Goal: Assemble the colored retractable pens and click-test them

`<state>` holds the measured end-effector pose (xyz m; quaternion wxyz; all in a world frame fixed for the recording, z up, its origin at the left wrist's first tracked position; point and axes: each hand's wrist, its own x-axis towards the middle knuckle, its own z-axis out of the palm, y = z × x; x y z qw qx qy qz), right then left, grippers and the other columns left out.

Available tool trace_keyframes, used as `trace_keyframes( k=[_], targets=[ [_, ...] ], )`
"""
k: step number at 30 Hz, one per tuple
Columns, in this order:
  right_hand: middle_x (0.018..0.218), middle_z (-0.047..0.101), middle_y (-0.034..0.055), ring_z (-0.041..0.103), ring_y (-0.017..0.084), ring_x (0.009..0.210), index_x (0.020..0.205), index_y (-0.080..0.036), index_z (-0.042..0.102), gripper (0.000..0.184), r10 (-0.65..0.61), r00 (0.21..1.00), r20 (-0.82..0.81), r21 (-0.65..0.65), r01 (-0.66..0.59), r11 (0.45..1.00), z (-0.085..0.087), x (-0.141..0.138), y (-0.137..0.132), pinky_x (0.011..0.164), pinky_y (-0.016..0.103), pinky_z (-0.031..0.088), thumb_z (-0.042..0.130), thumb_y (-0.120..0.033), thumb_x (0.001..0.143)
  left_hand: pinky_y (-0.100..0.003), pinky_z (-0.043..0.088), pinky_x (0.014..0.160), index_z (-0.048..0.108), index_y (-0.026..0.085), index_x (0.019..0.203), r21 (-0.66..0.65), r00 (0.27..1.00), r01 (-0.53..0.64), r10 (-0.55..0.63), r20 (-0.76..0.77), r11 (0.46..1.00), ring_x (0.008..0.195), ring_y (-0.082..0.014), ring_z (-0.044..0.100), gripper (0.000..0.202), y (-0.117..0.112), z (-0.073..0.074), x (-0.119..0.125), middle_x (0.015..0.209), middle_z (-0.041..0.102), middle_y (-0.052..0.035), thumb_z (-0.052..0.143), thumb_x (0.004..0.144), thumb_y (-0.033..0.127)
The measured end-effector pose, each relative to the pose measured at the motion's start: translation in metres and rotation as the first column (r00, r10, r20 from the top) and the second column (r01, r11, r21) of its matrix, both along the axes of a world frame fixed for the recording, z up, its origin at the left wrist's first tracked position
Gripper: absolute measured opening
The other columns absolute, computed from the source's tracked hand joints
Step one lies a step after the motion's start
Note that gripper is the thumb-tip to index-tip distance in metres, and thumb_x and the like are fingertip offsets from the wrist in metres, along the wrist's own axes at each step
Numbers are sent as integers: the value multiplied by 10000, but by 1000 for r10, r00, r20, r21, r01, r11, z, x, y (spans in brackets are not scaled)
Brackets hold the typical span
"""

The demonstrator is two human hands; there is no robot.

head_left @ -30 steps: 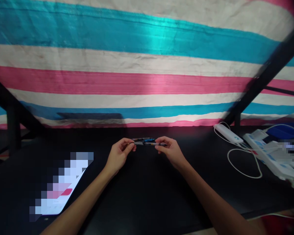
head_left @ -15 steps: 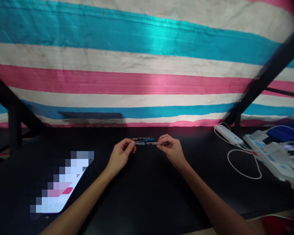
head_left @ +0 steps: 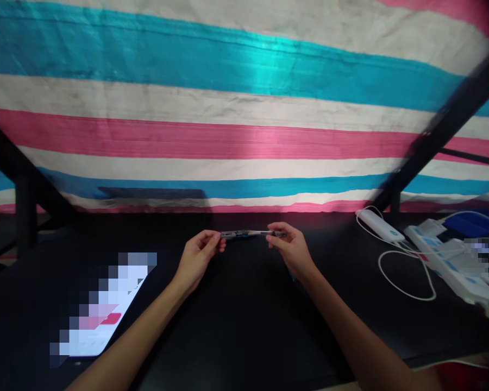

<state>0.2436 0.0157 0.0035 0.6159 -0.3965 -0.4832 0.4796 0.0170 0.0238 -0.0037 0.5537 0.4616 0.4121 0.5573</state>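
Both my hands are over the middle of a black table [head_left: 244, 326]. My left hand [head_left: 198, 256] pinches the left end of a thin pen [head_left: 248, 234] held level. My right hand [head_left: 290, 247] pinches the pen's right end. The pen is grey with a blue part near its middle. I cannot tell whether more pens lie behind it.
A striped cloth [head_left: 228, 108] of teal, white and pink hangs behind the table. A blurred flat device [head_left: 101, 304] lies at the left. At the right are a white power bank [head_left: 381, 225] with a looping white cable [head_left: 407, 271] and a white power strip [head_left: 452, 260]. Black frame bars slant on both sides.
The pen has risen slightly and my right hand has slid a little to the right along it. The separate pens seen behind it earlier no longer show apart.
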Motion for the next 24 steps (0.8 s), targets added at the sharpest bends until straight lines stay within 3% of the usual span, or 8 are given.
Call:
trace_keyframes(
  k=[4, 8, 24],
  targets=[
    [755, 562, -15, 525, 101, 617, 924, -205, 676, 310, -68, 971, -229, -85, 49, 995, 0, 9, 7, 566, 247, 439, 766, -208, 628, -254, 469, 704, 656, 123, 832, -25, 997, -34, 36, 70, 999, 706, -120, 603, 260, 0, 4, -1, 742, 656, -22, 755, 688, 315],
    [672, 547, -22, 517, 103, 606, 899, -185, 666, 329, -149, 930, -336, -141, 106, 984, 2, 18, 12, 561, 246, 452, 769, -176, 587, -242, 465, 708, 663, 120, 835, -6, 997, -52, 52, 60, 999, 711, -115, 610, 253, 1, 3, -2, 747, 669, -22, 757, 687, 302],
    [708, 573, -8, 535, 114, 600, 907, -177, 665, 333, -111, 962, -249, -160, 72, 984, -1, 10, 10, 586, 281, 474, 753, -189, 586, -261, 477, 709, 666, 129, 830, 40, 998, -61, 62, -15, 997, 682, -124, 618, 234, 1, 1, -2, 730, 674, -23, 743, 698, 307]
  ],
)
